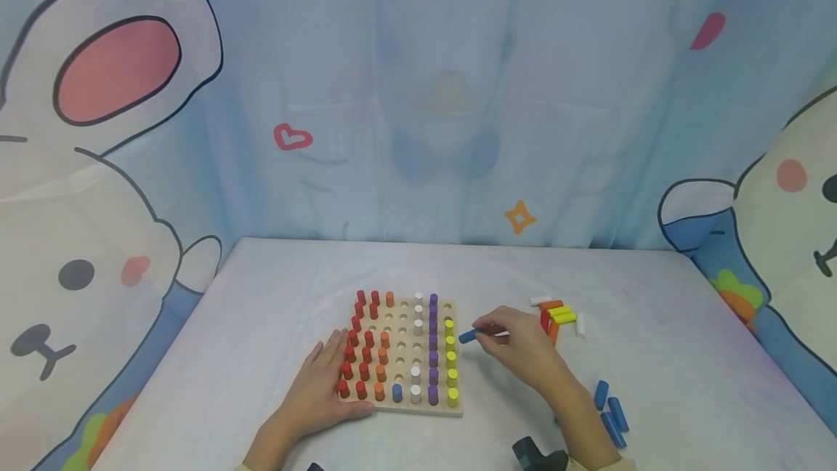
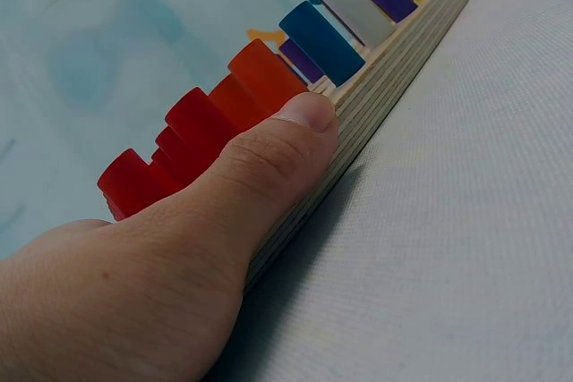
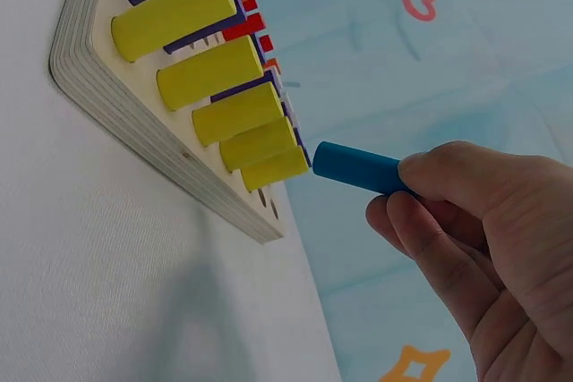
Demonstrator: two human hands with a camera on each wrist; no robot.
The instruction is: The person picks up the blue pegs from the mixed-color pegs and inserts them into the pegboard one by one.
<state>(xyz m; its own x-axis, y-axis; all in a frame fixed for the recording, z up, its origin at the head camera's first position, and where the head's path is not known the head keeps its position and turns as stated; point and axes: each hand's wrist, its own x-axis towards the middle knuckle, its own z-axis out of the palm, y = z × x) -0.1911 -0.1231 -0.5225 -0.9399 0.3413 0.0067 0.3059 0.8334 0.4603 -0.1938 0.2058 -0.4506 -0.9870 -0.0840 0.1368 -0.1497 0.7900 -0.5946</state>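
Note:
A wooden pegboard stands on the table with rows of red, orange, white, purple and yellow pegs. A single blue peg is upright in its front row. My left hand rests against the board's left side, fingers fairly straight, thumb along the front edge. Just off the board's right side, my right hand pinches another blue peg between thumb and fingertips. That peg is tilted close to level, apart from the board. Yellow pegs line the board's near side in the right wrist view.
Several loose blue pegs lie on the table by my right forearm. Farther back at the right is a pile of orange, yellow, red and white pegs. A blue patterned curtain hangs behind the white table.

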